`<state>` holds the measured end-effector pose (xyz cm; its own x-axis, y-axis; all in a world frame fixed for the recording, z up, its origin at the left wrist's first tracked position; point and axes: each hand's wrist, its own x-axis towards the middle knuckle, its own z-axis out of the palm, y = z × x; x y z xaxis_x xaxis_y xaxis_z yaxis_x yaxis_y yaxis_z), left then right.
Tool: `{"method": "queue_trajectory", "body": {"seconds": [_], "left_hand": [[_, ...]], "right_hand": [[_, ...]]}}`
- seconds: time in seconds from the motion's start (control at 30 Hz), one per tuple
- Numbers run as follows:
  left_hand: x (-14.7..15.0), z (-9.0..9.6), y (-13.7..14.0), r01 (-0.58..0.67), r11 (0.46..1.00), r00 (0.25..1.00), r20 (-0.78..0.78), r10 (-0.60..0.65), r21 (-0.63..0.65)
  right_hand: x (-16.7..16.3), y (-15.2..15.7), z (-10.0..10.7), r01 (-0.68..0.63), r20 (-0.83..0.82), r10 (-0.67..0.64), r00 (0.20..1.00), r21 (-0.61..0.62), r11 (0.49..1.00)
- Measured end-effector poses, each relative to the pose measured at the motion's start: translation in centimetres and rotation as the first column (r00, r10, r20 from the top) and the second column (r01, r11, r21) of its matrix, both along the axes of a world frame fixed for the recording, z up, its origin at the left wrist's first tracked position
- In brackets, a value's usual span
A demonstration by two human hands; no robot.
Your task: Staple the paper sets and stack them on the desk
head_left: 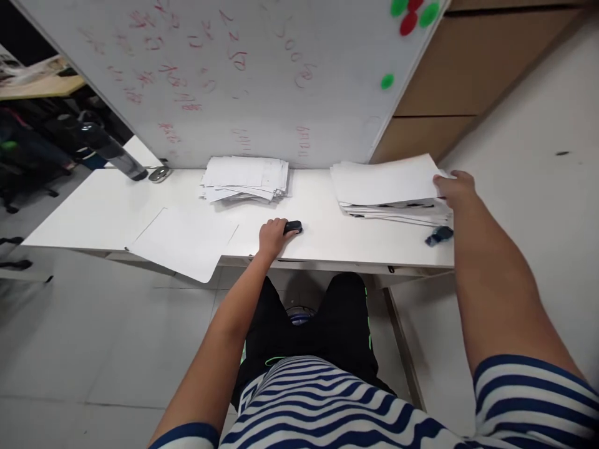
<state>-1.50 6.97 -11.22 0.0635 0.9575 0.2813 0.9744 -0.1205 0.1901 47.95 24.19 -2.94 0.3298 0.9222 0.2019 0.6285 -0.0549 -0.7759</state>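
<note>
My left hand [272, 238] is closed around a small black stapler [294, 227] resting at the desk's front middle. At the right, my right hand [457, 187] pinches the right edge of a white paper sheet [386, 179], thumb on top. That sheet lies over a stack of papers [397, 215], its right side slightly raised. Between my hands, the desk surface separates the stapler from this stack. A second, untidy paper stack [246, 174] lies by the whiteboard, beyond my left hand.
A large white sheet [182, 243] overhangs the front edge of the white desk [70, 218]. A dark bottle [112, 153] leans at the back left beside a grey rounded object [160, 174]. A small dark object [438, 236] lies at the right. Behind stands a whiteboard [266, 106].
</note>
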Motion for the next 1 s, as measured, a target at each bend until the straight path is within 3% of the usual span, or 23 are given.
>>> {"method": "queue_trajectory", "body": {"seconds": [0.1, 0.17, 0.2, 0.27, 0.4, 0.57, 0.7, 0.77, 0.83, 0.93, 1.0], "left_hand": [[0.1, 0.0, -0.1, 0.004, 1.0, 1.0, 0.0, -0.004, -0.008], [0.1, 0.0, -0.1, 0.009, 1.0, 1.0, 0.001, -0.009, -0.012], [0.1, 0.0, -0.1, 0.012, 1.0, 1.0, 0.002, -0.012, -0.013], [0.2, 0.0, -0.2, 0.016, 1.0, 1.0, 0.0, -0.016, -0.016], [0.1, 0.0, -0.4, 0.032, 0.999, 0.999, -0.015, -0.032, -0.027], [0.1, -0.3, -0.3, 0.025, 0.996, 0.998, 0.057, -0.03, 0.086], [0.2, -0.3, -0.9, 0.024, 0.969, 0.989, 0.135, -0.059, 0.245], [-1.1, 0.1, -2.2, -0.089, 0.952, 0.981, 0.193, 0.031, 0.294], [-3.7, 0.8, -4.5, -0.268, 0.922, 0.948, 0.248, 0.2, 0.28], [-9.7, 2.1, -9.4, -0.433, 0.898, 0.894, 0.166, 0.417, 0.079], [-13.4, 2.6, -12.9, -0.435, 0.896, 0.9, -0.003, 0.437, -0.09]], "right_hand": [[-2.6, -0.3, -1.0, 0.186, 0.087, -0.183, 0.979, -0.018, 0.982], [-5.7, -2.2, -2.0, 0.24, 0.244, -0.252, 0.937, 0.075, 0.968], [-7.6, -3.4, -2.7, 0.211, 0.306, -0.228, 0.924, 0.087, 0.974], [-11.4, -5.9, -4.4, 0.074, 0.394, -0.06, 0.917, -0.018, 0.997], [-17.3, -9.6, -7.6, -0.082, 0.437, 0.202, 0.877, -0.277, 0.957], [-20.5, -12.5, -8.4, -0.055, 0.438, 0.139, 0.888, -0.2, 0.978], [-22.4, -15.0, -8.8, -0.154, 0.447, 0.268, 0.853, -0.275, 0.949], [-22.9, -15.7, -9.2, -0.171, 0.453, 0.279, 0.846, -0.265, 0.949], [-23.1, -15.9, -9.5, -0.157, 0.442, 0.247, 0.862, -0.231, 0.96], [-23.0, -15.8, -9.6, -0.156, 0.414, 0.233, 0.88, -0.212, 0.965], [-23.0, -15.7, -9.6, -0.166, 0.399, 0.237, 0.886, -0.205, 0.965]]}}
